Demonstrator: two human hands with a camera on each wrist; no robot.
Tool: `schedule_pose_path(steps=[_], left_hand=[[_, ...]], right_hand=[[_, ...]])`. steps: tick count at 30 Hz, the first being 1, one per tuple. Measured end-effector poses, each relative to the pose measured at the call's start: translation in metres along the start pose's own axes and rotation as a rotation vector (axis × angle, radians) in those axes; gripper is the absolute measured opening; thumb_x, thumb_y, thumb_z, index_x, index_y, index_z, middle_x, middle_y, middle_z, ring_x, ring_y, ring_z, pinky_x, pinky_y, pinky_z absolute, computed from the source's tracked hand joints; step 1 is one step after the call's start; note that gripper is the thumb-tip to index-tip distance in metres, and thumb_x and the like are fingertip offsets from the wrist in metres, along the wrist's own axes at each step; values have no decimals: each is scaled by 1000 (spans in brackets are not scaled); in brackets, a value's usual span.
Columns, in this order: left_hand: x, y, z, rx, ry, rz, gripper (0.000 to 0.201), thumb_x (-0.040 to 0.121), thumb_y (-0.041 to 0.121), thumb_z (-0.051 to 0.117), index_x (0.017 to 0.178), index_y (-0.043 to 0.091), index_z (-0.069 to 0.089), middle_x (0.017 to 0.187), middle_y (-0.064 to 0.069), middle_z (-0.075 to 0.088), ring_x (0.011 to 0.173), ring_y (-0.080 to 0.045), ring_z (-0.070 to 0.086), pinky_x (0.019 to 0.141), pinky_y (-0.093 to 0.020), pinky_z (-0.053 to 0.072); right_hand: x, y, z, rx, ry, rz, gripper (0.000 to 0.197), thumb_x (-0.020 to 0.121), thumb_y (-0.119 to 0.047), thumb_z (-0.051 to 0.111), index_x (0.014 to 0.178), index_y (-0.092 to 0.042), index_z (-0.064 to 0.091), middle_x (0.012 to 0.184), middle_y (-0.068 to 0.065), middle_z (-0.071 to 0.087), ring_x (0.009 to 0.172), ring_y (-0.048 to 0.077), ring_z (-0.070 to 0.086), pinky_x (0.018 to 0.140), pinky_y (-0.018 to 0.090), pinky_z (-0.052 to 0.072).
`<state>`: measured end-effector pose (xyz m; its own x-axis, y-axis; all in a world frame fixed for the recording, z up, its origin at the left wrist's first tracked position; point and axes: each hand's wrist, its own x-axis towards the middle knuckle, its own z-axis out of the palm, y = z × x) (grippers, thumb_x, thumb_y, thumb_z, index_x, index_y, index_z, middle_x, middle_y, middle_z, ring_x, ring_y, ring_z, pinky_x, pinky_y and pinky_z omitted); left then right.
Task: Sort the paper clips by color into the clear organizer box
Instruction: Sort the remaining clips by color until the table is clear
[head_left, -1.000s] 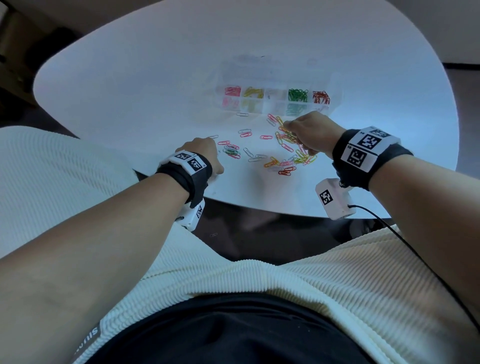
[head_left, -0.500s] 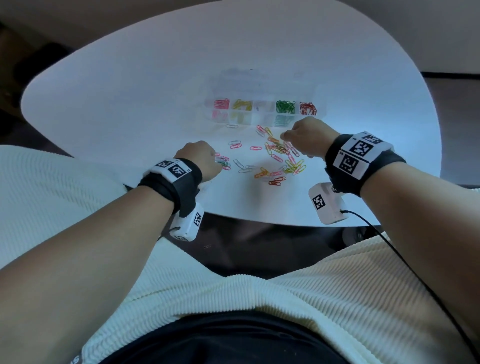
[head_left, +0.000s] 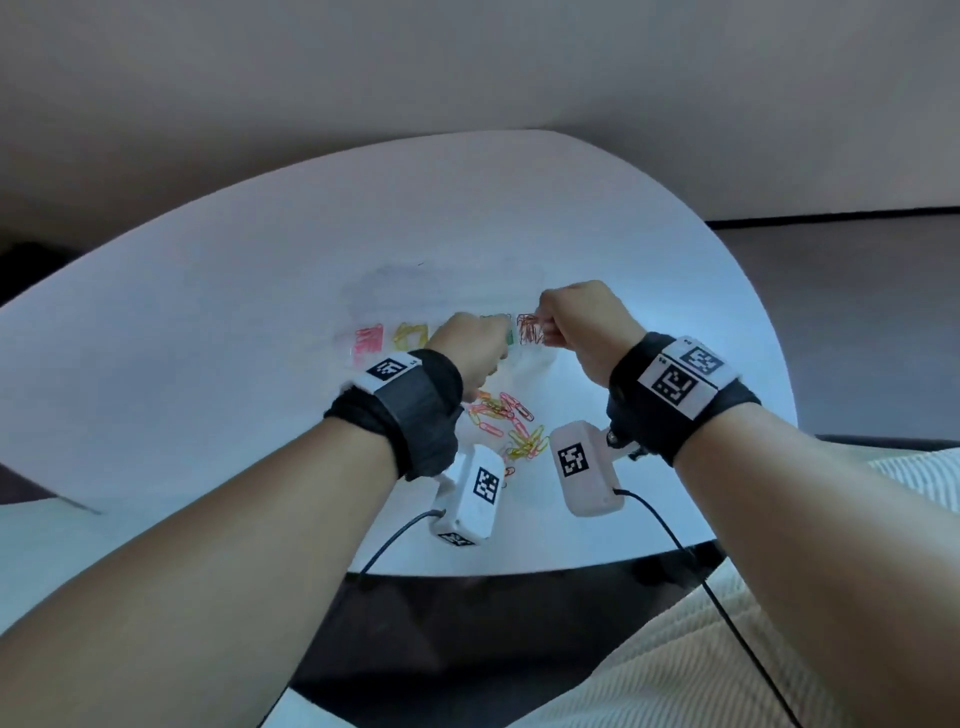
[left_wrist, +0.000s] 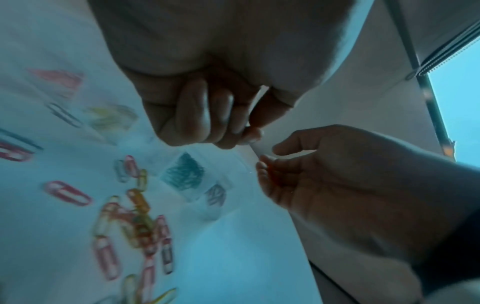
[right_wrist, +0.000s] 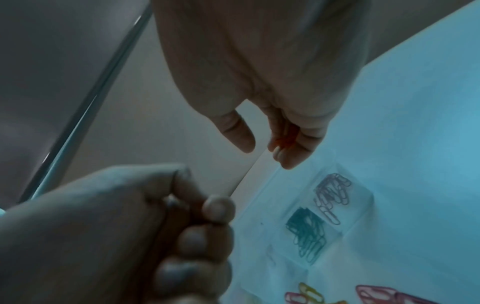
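The clear organizer box (head_left: 354, 354) lies mid-table, with pink clips (head_left: 369, 339), yellow clips (head_left: 410, 335) and red clips (head_left: 530, 330) in separate cells. My left hand (head_left: 475, 348) hovers over the green cell (left_wrist: 183, 171), fingers curled and thumb pressed on the forefinger (right_wrist: 218, 207). A thin dark clip seems pinched there. My right hand (head_left: 550, 322) hangs above the red cell (right_wrist: 332, 195). Its curled fingers hold red clips (right_wrist: 285, 136) and the thumb stands apart. A mixed pile of loose clips (head_left: 506, 421) lies on the near side of the box.
The white round table (head_left: 208, 312) stretches wide on both sides of the box. Its front edge runs just behind the two white wrist units (head_left: 478, 493) with their cables. A pale wall rises beyond the far rim.
Both hands left the loose pile and rose forward to the box's right-hand cells, each carrying clips. The head view tilted upward.
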<state>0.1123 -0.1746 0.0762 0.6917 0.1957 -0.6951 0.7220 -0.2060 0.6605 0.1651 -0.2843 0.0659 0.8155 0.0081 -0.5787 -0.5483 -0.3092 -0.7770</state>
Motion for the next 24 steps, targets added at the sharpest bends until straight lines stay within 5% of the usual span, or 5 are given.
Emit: schedule_pose_path(steps=[7, 14, 17, 20, 24], left_hand=[[29, 42, 14, 25, 13, 18, 14, 79, 17, 45, 70, 9, 51, 70, -9, 46, 52, -22, 33, 51, -24, 23], [43, 43, 15, -113, 13, 9, 12, 86, 3, 42, 79, 1, 51, 65, -10, 44, 52, -18, 36, 50, -24, 29], [46, 41, 15, -209, 10, 8, 10, 88, 1, 42, 91, -1, 51, 70, -12, 49, 55, -18, 43, 54, -23, 37], [49, 41, 17, -294, -11, 26, 12, 91, 4, 44, 85, 0, 54, 80, -13, 55, 75, -24, 53, 72, -28, 49], [50, 38, 23, -310, -86, 23, 10, 93, 10, 44, 88, 6, 52, 92, -11, 51, 84, -23, 48, 75, -27, 45]], right_hand=[[8, -5, -12, 306, -14, 25, 9, 85, 1, 50, 82, -8, 49, 76, 10, 40, 66, 21, 39, 63, 28, 38], [26, 0, -20, 309, -53, 120, 42, 97, -37, 54, 124, -4, 51, 115, 8, 56, 114, 24, 56, 103, 33, 46], [23, -3, -20, 299, -64, 109, 51, 98, -44, 49, 133, -7, 47, 130, 12, 53, 114, 23, 54, 99, 31, 48], [19, -6, -22, 284, -32, 102, 38, 99, -42, 47, 102, -6, 56, 145, 28, 38, 133, 37, 44, 109, 49, 39], [18, -8, -26, 269, 48, 63, 61, 98, -42, 48, 132, 9, 45, 141, 28, 42, 131, 42, 40, 109, 55, 35]])
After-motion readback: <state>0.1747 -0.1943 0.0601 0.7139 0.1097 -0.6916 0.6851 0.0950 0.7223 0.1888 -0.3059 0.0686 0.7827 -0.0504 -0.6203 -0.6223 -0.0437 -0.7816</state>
